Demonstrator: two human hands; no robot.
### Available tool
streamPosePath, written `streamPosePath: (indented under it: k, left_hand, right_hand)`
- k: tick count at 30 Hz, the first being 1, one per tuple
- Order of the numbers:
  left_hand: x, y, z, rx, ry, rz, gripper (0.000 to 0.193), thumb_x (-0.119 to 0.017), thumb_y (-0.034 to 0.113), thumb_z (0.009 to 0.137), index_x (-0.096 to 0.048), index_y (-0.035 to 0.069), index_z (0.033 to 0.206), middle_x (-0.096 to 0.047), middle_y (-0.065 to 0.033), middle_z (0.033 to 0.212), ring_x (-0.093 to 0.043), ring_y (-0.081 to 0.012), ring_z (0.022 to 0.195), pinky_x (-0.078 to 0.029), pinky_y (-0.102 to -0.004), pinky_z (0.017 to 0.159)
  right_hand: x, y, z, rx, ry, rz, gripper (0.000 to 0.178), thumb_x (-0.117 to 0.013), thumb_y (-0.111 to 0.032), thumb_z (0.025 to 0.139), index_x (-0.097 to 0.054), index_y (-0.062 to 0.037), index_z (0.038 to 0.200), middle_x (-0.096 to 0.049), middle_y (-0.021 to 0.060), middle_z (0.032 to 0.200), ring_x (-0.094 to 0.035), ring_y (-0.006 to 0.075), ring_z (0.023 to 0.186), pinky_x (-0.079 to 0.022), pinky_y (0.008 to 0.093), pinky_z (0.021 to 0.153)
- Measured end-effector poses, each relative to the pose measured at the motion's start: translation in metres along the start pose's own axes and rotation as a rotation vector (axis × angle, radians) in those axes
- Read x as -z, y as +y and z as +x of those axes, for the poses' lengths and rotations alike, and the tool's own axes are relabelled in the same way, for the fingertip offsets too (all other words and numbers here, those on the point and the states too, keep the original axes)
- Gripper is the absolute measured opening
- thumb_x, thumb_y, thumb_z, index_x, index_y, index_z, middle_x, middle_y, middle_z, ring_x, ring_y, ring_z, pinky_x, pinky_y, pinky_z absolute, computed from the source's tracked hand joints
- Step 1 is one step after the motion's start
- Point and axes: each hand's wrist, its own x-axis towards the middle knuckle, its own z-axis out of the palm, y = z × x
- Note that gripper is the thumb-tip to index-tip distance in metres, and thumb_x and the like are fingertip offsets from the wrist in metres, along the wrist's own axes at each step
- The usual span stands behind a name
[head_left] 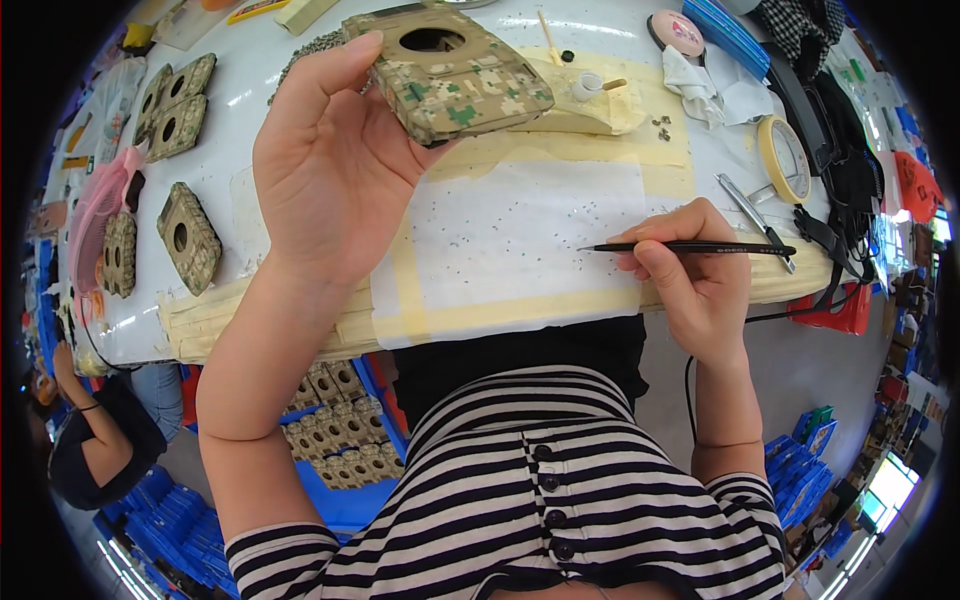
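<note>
Raised over the far part of the table, a model tank hull (465, 85) in tan, brown and green pixel camouflage has a round hole in its top. My left hand (335, 175) grips it by its near left side, thumb on the upper edge. A thin black-handled paintbrush (700, 247) lies nearly level in my right hand (705, 290), pinched between thumb and fingers. Its fine tip points left, just over a white sheet (480, 295) scattered with tiny dark specks. Whether the tip touches the sheet I cannot tell.
More camouflage hulls (190, 240) sit at the left, near a pink object (105, 205). A small white cup (587, 86) stands beyond the sheet. At right are a masking tape roll (769, 150) and a metal craft knife (742, 203). Below, a blue tray (345, 500) holds several hulls.
</note>
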Motion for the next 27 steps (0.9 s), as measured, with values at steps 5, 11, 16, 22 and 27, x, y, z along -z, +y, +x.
streamPosePath:
  k: [5,11,16,22,27]
  left_hand:
    - [0.002,0.0,0.001,-0.003,-0.008,0.003,0.056,-0.038,0.03,0.092,-0.035,-0.009,0.132,-0.045,-0.0266,0.13,-0.044,-0.036,0.123,-0.047,-0.0357,0.097]
    - [0.001,0.0,0.0,0.002,-0.006,-0.012,0.056,-0.038,0.03,0.093,-0.034,-0.01,0.132,-0.044,-0.0267,0.13,-0.043,-0.0365,0.124,-0.047,-0.0357,0.097]
    - [0.0,-0.002,0.001,0.006,-0.003,-0.002,0.057,-0.038,0.031,0.092,-0.035,-0.011,0.131,-0.045,-0.0265,0.13,-0.043,-0.0371,0.124,-0.047,-0.036,0.097]
    - [0.004,0.001,0.0,0.037,-0.029,0.0,0.057,-0.038,0.032,0.091,-0.037,-0.01,0.13,-0.046,-0.0255,0.129,-0.047,-0.0356,0.121,-0.048,-0.0364,0.095]
    - [-0.001,0.002,-0.002,0.087,-0.046,-0.054,0.056,-0.037,0.032,0.091,-0.039,-0.008,0.13,-0.05,-0.0233,0.126,-0.048,-0.0335,0.12,-0.046,-0.0371,0.096]
  right_hand:
    - [0.0,0.0,0.0,0.009,-0.003,0.013,0.009,-0.061,-0.004,0.087,-0.056,0.0027,0.087,-0.062,0.0069,0.081,-0.057,0.0093,0.072,-0.047,0.0216,0.067]
    - [0.005,0.002,0.001,0.053,-0.057,-0.058,0.009,-0.055,-0.007,0.091,-0.052,0.0017,0.09,-0.065,0.0137,0.087,-0.061,0.0109,0.072,-0.048,0.0206,0.064]
    - [0.007,-0.005,0.004,0.069,0.026,-0.001,0.015,-0.056,-0.013,0.091,-0.05,0.0012,0.089,-0.064,0.0149,0.084,-0.061,0.012,0.067,-0.049,0.0214,0.061]
    - [0.012,-0.035,0.03,0.295,0.074,0.111,0.014,-0.059,-0.011,0.09,-0.053,0.0016,0.09,-0.065,0.0122,0.082,-0.062,0.0106,0.068,-0.049,0.0195,0.06]
    - [-0.005,-0.066,0.058,0.528,0.047,0.019,0.021,-0.055,-0.022,0.092,-0.049,-0.0013,0.089,-0.063,0.0181,0.079,-0.058,0.0155,0.064,-0.047,0.0234,0.058]
